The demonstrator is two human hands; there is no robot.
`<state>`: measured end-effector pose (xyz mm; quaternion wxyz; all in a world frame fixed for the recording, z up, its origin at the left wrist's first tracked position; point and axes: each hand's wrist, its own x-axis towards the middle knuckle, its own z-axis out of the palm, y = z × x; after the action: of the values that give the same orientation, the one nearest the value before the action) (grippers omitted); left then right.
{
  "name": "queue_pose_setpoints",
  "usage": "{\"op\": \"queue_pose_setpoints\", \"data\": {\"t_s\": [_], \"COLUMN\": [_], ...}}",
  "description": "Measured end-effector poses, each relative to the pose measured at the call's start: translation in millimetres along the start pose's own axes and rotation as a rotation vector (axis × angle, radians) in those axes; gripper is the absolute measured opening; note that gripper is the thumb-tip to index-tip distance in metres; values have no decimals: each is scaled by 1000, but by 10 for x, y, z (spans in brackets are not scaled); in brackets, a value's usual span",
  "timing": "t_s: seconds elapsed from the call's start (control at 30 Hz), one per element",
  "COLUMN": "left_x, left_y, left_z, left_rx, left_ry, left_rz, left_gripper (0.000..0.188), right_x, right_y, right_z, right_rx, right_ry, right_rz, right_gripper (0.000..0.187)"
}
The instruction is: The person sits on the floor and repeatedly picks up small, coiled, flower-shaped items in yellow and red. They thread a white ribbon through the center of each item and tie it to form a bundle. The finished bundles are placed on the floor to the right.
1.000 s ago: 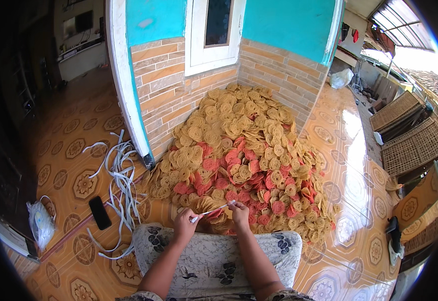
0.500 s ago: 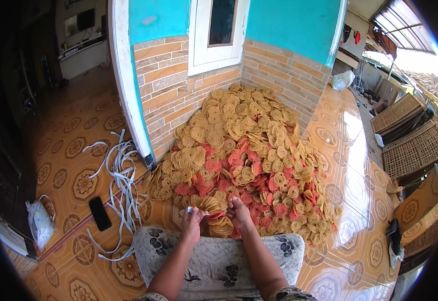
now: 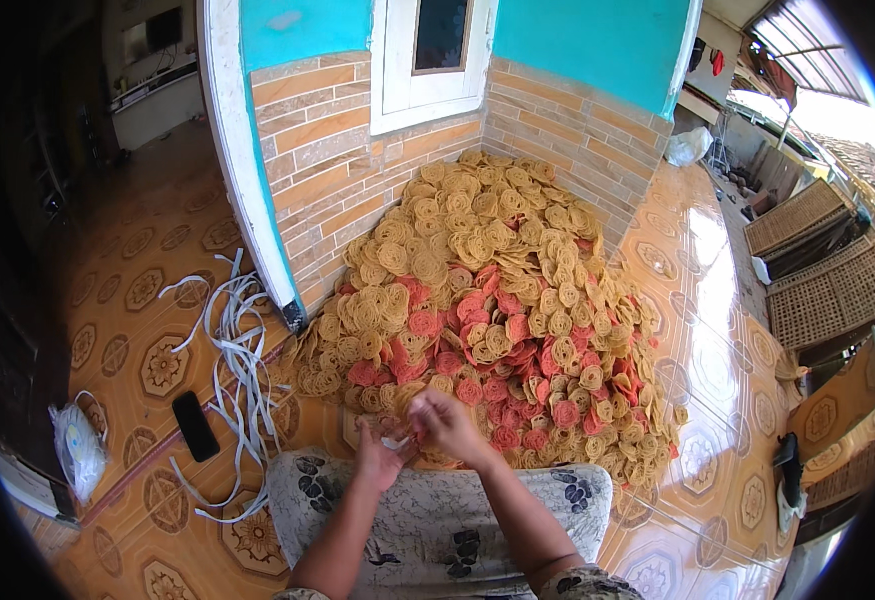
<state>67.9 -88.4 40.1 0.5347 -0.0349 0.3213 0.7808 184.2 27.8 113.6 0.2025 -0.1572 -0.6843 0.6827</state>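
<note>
A big heap of round, coiled crackers (image 3: 487, 300), yellow with red ones mixed in, lies on the floor against a brick wall corner. My left hand (image 3: 379, 458) and my right hand (image 3: 444, 425) meet at the heap's near edge, over a flowered grey cushion (image 3: 437, 520). Both pinch a small pale strip (image 3: 395, 441) between them, fingers closed. What lies under the right hand is hidden.
Loose white plastic strips (image 3: 237, 350) are strewn on the patterned tile floor at left, beside a black phone (image 3: 195, 425) and a white bag (image 3: 75, 450). A white door frame (image 3: 242, 170) stands left. Woven trays (image 3: 822, 270) lean at far right.
My hands were apart, stretching a strip between them; they dropped lower and have now come together over the heap's near edge.
</note>
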Motion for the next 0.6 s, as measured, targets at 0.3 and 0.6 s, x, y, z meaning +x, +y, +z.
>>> {"op": "queue_pose_setpoints", "data": {"t_s": [0.3,0.6], "left_x": [-300,-357], "left_y": [43,32], "left_z": [282,625], "left_rx": [-195,16], "left_ry": [-394,-213], "left_rz": [-94,-302], "left_gripper": [58,84], "right_x": [-554,-972], "right_y": [-775,-101], "right_z": [232,-522], "right_rx": [-573,1098], "right_ry": [167,323], "right_rz": [-593,298], "right_gripper": [24,67]}}
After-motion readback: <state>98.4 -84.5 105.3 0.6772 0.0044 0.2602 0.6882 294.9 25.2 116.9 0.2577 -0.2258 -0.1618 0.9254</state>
